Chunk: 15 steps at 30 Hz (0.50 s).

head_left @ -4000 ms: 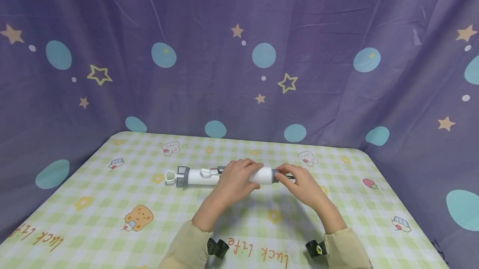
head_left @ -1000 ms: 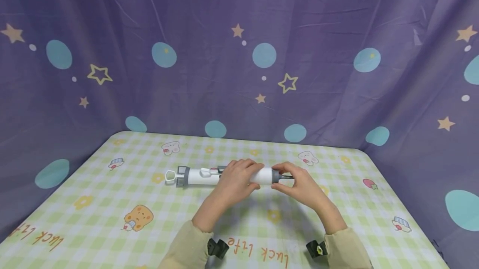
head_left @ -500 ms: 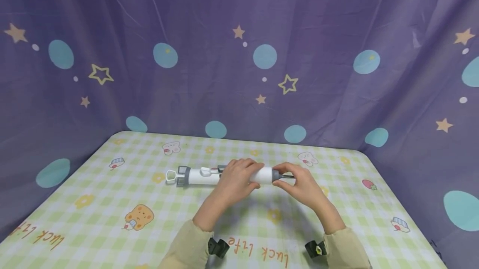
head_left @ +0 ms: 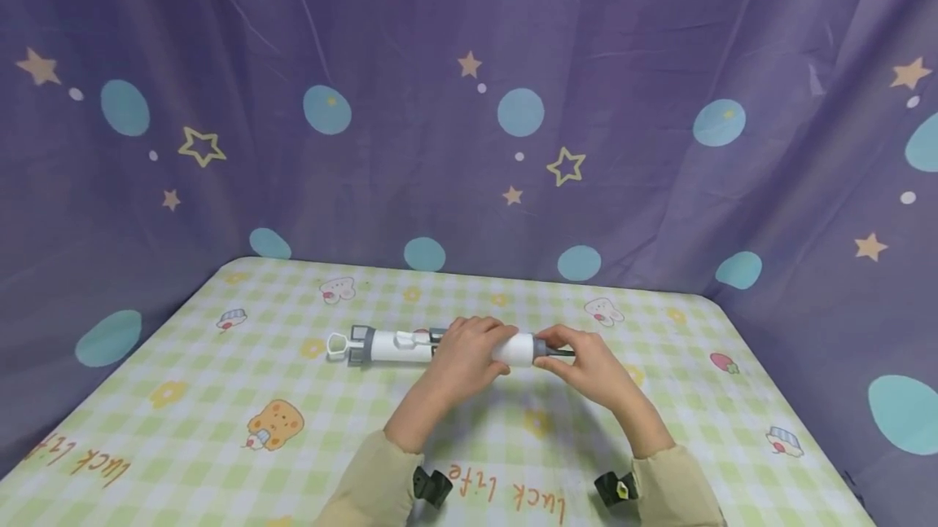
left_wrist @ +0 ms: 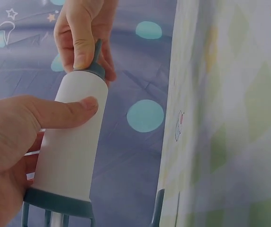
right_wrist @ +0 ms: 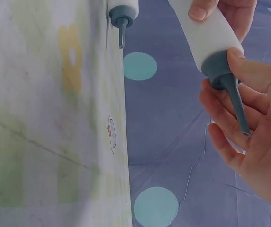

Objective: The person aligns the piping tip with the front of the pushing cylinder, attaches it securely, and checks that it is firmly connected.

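In the head view, a white syringe-like tube [head_left: 522, 349] with a grey tapered nozzle is held sideways over the table. My left hand [head_left: 467, 356] grips its barrel, thumb lying along the side in the left wrist view. My right hand [head_left: 589, 366] pinches the grey nozzle cap [right_wrist: 218, 68] between thumb and fingers; the thin spout [right_wrist: 237, 105] points out past the palm. A grey collar [left_wrist: 58, 202] and a small white loop handle [head_left: 410, 340] form the tube's other end. Beyond it lies a second, similar tube [head_left: 399, 345], partly hidden by the left hand.
The second tube's loop handle [head_left: 338, 345] points left on the table, and its nozzle [right_wrist: 121, 21] shows in the right wrist view. A green-checked cloth [head_left: 381, 429] covers the table. A purple curtain [head_left: 410, 177] hangs behind and at both sides.
The right thumb and fingers have shifted slightly on the nozzle cap and now sit spread around it. The left hand keeps its grip, and the head view has tilted a little.
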Motion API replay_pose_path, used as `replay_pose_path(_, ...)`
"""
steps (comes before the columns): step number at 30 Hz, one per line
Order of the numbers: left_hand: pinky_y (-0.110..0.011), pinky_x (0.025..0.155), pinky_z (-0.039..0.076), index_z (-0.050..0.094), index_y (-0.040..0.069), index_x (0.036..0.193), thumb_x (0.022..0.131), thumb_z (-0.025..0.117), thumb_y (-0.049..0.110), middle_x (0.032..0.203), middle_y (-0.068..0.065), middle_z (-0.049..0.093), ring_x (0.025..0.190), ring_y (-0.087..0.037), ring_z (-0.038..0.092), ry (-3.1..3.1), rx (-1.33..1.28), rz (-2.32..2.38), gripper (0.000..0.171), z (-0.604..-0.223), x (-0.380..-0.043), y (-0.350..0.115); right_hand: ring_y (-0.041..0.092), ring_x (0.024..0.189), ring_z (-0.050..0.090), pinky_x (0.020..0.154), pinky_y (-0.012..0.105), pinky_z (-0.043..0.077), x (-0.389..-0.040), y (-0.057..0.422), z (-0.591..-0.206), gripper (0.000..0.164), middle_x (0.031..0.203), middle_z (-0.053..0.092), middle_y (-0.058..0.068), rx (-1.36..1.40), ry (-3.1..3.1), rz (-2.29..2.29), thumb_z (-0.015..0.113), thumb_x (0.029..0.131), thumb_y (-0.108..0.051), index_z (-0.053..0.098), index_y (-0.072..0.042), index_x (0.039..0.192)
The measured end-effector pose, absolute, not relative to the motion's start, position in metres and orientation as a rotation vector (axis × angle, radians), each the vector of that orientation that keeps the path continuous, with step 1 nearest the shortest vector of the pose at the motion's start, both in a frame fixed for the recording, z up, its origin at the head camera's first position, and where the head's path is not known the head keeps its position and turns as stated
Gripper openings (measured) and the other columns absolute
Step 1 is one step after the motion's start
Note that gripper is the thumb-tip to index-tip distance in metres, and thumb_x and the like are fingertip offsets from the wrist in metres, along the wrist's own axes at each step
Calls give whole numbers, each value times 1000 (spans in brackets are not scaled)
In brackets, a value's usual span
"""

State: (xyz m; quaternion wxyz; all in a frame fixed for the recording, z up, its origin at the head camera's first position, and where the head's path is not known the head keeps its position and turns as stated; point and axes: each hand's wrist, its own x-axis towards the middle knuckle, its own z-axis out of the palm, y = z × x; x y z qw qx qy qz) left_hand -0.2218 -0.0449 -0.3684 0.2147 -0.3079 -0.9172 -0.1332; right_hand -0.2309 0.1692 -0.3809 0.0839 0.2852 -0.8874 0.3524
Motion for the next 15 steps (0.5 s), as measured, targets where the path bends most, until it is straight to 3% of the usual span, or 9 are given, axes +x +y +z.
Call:
replay_pose_path(7,-34,82,45,61,17,115,70,77,32,106,3,63,93,-16,59,-2629,-835,-343,49,-377,-223,-44,23,102,59,82,43,49,-234,171,-391,38,108,64,0,807,-2759,1210,62,84,-39,58,-16,114)
replay_pose_path(15,-31,77,46,62,18,115,71,76,35,103,3,63,88,-15,60,-2688,-862,-259,49,-381,-228,-41,17,98,58,82,35,50,-238,174,-398,37,109,62,-2,825,-2812,1229,63,83,-36,59,-16,115)
